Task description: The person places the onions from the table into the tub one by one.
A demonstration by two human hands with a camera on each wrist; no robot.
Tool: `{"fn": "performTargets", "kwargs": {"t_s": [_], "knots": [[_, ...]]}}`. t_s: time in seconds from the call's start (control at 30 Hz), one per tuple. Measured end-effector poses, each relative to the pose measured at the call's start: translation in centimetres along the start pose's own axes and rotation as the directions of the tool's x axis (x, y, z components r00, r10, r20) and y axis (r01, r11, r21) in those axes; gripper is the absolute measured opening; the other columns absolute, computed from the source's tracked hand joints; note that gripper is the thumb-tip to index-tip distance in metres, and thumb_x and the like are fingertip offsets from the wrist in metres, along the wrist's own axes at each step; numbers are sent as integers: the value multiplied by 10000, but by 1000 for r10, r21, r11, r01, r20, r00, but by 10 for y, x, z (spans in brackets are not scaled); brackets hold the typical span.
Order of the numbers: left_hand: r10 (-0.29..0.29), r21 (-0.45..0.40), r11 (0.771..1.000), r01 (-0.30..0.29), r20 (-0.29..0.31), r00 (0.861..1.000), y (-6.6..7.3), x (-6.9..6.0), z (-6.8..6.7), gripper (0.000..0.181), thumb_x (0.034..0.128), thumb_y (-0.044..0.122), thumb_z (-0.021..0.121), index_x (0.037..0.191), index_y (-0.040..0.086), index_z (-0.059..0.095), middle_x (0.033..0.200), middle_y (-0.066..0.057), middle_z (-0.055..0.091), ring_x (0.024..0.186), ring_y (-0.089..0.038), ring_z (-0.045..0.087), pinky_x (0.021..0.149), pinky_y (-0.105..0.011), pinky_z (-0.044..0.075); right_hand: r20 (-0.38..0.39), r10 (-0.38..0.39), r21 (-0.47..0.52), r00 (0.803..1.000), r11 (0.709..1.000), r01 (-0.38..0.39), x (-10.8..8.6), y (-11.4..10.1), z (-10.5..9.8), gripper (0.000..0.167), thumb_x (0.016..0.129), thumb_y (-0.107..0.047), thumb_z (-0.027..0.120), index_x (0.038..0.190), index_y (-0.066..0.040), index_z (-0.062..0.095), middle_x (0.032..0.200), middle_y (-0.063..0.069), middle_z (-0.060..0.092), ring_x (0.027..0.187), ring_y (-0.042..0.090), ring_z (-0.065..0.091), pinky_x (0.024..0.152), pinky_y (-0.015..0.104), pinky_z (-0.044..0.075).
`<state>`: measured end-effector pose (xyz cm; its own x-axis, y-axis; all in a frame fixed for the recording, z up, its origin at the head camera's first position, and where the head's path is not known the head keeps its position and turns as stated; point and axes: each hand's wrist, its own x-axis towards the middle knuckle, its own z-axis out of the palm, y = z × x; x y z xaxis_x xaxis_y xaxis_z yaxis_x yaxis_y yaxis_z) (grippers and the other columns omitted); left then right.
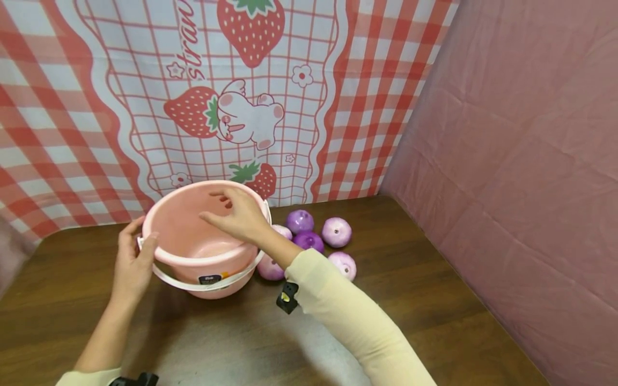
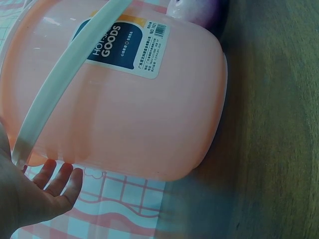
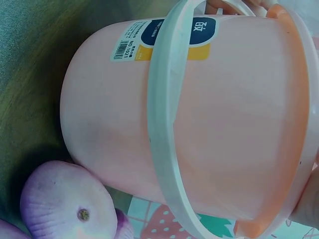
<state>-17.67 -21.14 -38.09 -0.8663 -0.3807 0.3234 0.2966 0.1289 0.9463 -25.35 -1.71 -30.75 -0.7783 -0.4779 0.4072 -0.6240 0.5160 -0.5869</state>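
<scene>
You are gripping bucket [image 1: 185, 228] by rim with left hand [image 1: 134, 260], near back edge of worktop [image 1: 425, 305]. Right hand [image 1: 238, 216] hovering over bucket mouth, fingers parted, holding nothing visible. Onions [image 1: 336, 232] lying right of bucket, nearer right hand.

Bucket [image 2: 119, 119]: smooth pink plastic, slightly translucent-looking, with a soft sheen
Bucket handle [image 3: 162, 99]: smooth white plastic, faintly glossy
Sticker [image 2: 132, 50]: flat and smooth, paper or film, cannot tell which
Dark onions [image 1: 300, 221]: smooth, glossy skin with bright highlights
Pale onion [image 3: 60, 194]: softly shiny skin, finely ridged
Worktop [image 1: 410, 257]: wood-grained, satin surface
Checked backdrop [image 1: 367, 107]: printed cloth, matt, gently rippled
Pink side drape [image 1: 507, 134]: matt cloth, creased
Cream sleeve [image 1: 357, 316]: soft matt cloth
</scene>
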Motion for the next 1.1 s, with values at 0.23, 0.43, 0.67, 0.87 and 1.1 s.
{"fn": "performTargets", "kwargs": {"t_s": [0.23, 0.43, 0.67, 0.87, 1.1], "knots": [[4, 16, 1000, -4, -8, 1000, 0, 0, 0, 383, 941, 58, 470, 1303, 163, 397, 1033, 150, 515, 853, 64, 535, 708, -18, 442, -21, 10, -1, 1000, 1000, -10, 0, -1, -4, 443, 820, -330, 704, 1174, -82, 606, 1157, 57, 638, 960, 134, 607, 839, 192, 513], [8, 3, 1000, -8, -5, 1000, 0, 0, 0, 386, 941, 50, 473, 1303, 159, 397, 1045, 149, 517, 863, 69, 531, 719, -15, 440, -35, 29, -18, 999, 999, -30, -1, 1, -9, 384, 819, -361, 699, 1121, -132, 633, 1115, 19, 652, 950, 121, 613, 783, 88, 456], [15, -14, 1000, -16, -4, 1000, 0, 0, 1, 378, 938, 43, 476, 1288, 167, 406, 1049, 142, 523, 861, 65, 536, 716, -17, 444, -17, 47, 18, 999, 999, -46, -5, 3, -18, 369, 825, -363, 693, 1119, -145, 643, 1122, 38, 645, 990, 165, 601, 815, 165, 478], [11, -12, 1000, -11, -3, 1000, 0, 0, 0, 367, 944, 70, 478, 1288, 176, 407, 1025, 149, 529, 846, 59, 544, 706, -20, 450, -29, 35, 35, 999, 999, -34, -7, 9, -28, 379, 822, -351, 701, 1125, -131, 641, 1124, 81, 633, 982, 177, 599, 813, 171, 481], [6, -22, 1000, -6, -3, 1000, 1, 0, 1, 373, 945, 57, 471, 1296, 163, 403, 1031, 137, 521, 865, 45, 543, 712, -19, 450, -48, 45, 77, 998, 996, -41, -12, 17, -41, 392, 833, -328, 694, 1150, -107, 626, 1113, 82, 626, 985, 213, 608, 836, 282, 527]]}}
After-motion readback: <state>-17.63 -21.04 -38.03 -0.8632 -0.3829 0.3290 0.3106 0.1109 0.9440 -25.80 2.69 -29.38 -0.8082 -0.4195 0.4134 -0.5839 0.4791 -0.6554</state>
